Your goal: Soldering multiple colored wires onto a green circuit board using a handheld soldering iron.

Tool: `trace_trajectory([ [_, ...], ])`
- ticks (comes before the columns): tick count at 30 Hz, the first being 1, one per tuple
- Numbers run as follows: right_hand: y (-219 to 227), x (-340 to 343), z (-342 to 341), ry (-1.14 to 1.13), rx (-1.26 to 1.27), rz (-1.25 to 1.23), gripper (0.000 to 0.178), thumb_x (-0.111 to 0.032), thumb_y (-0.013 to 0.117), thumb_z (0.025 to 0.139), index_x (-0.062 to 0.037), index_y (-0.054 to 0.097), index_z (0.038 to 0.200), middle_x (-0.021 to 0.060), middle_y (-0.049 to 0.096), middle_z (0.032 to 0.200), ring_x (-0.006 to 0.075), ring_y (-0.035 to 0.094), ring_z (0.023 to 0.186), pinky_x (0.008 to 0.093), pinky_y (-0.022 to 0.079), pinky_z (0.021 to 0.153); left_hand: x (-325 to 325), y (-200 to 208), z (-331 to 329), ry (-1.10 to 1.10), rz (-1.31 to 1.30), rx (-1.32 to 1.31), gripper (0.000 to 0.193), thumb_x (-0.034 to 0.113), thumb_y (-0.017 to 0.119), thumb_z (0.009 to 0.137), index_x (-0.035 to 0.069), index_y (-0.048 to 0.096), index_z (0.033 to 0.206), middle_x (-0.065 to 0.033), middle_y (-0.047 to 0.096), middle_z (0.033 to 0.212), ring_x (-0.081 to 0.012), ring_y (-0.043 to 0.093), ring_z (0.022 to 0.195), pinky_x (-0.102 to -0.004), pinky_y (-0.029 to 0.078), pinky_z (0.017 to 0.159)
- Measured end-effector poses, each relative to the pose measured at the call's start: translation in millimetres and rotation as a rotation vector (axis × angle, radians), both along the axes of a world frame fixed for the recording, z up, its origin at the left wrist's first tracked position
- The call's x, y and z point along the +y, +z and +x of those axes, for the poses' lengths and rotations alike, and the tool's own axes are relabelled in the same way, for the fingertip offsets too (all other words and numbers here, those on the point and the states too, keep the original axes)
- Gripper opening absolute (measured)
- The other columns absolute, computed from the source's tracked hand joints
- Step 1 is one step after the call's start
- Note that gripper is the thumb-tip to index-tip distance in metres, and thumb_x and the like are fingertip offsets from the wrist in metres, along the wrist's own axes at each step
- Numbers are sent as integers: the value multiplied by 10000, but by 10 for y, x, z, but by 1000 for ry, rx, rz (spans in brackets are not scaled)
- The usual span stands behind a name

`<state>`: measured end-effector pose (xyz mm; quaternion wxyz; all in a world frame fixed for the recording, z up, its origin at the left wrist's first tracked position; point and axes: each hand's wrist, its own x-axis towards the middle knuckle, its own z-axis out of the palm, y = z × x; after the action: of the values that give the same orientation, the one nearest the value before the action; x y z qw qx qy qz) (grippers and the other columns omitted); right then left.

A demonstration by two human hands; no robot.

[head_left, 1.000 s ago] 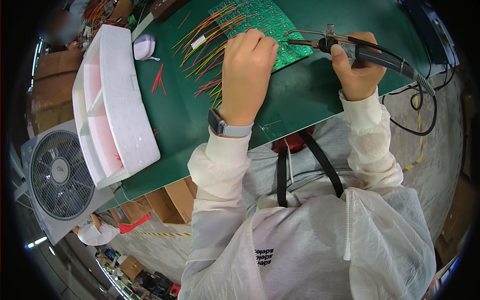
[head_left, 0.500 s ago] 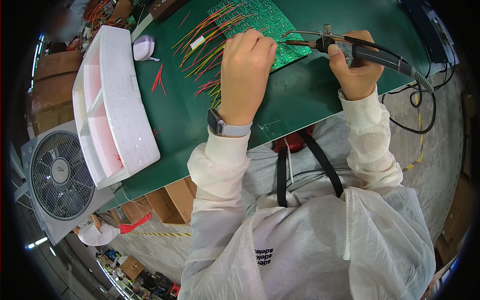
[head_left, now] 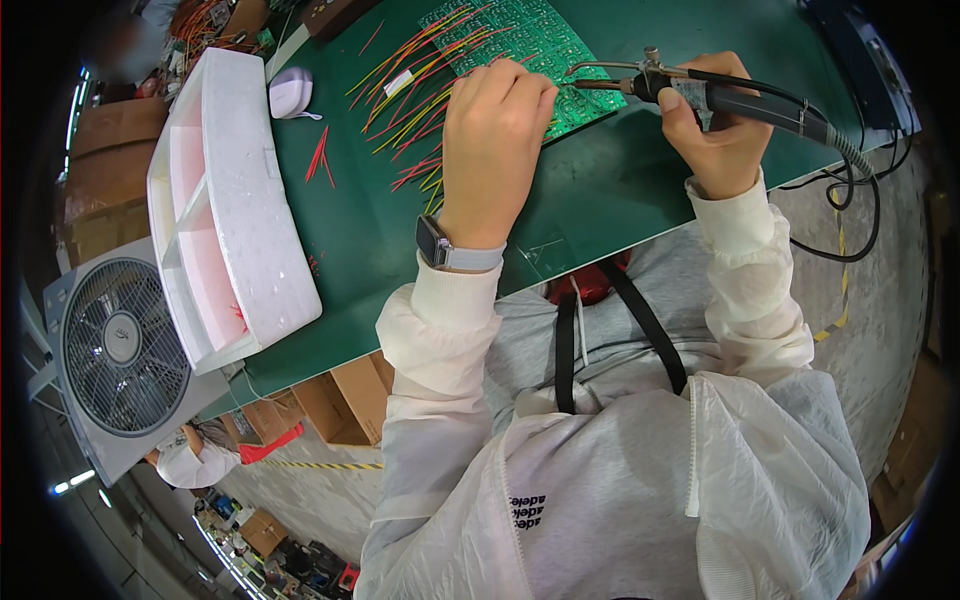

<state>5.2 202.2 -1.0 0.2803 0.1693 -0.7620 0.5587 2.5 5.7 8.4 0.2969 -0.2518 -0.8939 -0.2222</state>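
My right hand (head_left: 718, 148) is wrapped round a soldering iron (head_left: 742, 104) with a thin curved metal feed tube above its tip. The tip points left and meets the green circuit board (head_left: 575, 45) close to my left fingertips. My left hand (head_left: 490, 145) is closed in a pinch over the board's near edge; what its fingers hold is hidden behind them. Red and yellow wires (head_left: 405, 105) fan out from the board's left side, a small white tag (head_left: 398, 82) lying on them. A grey-strapped watch (head_left: 455, 250) is on my left wrist.
On the green tabletop (head_left: 590, 190) stand a white foam tray with compartments (head_left: 250, 200), a pale purple case (head_left: 290, 92) and loose red wires (head_left: 319, 160). A fan (head_left: 125, 345) is at the left. Black cables (head_left: 865, 235) hang at the right; a dark blue device (head_left: 860, 60) sits behind.
My right hand and the soldering iron have shifted slightly to the right. The left hand keeps its pinch at the board.
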Motion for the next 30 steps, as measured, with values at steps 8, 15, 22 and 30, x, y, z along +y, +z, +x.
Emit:
trace_trajectory([
  [8, -54, 18, -17, 18, 24, -5, 262, -157, 687, 710, 27, 535, 818, 43, 539, 728, 88, 471, 630, 208, 390, 573, 2, 4, 3, 6, 0, 0, 93, 48, 665, 681, 31, 605, 750, -53, 563, 741, -224, 532, 668, -313, 423, 596],
  [15, -18, -14, 8, -72, 109, -83, 259, -149, 680, 717, 21, 527, 837, 46, 536, 732, 85, 474, 619, 202, 393, 569, -6, -2, -3, -6, -5, 8, 86, 58, 663, 687, 32, 605, 745, -56, 561, 736, -225, 534, 674, -316, 420, 607],
  [22, 59, -116, -85, -133, 28, -347, 261, -81, 658, 767, 8, 511, 963, 49, 560, 804, 75, 507, 654, 189, 418, 586, -22, -5, 10, 10, -24, 16, 83, 66, 657, 701, 32, 602, 754, -55, 554, 739, -228, 535, 676, -318, 414, 619],
  [30, 34, -113, -124, -127, -24, -318, 292, -61, 660, 771, 1, 518, 1019, 65, 572, 910, 104, 546, 798, 206, 454, 709, 27, 35, 148, 10, 54, -57, 257, 139, 696, 679, 28, 582, 881, -91, 553, 813, -262, 537, 747, -338, 429, 671],
])
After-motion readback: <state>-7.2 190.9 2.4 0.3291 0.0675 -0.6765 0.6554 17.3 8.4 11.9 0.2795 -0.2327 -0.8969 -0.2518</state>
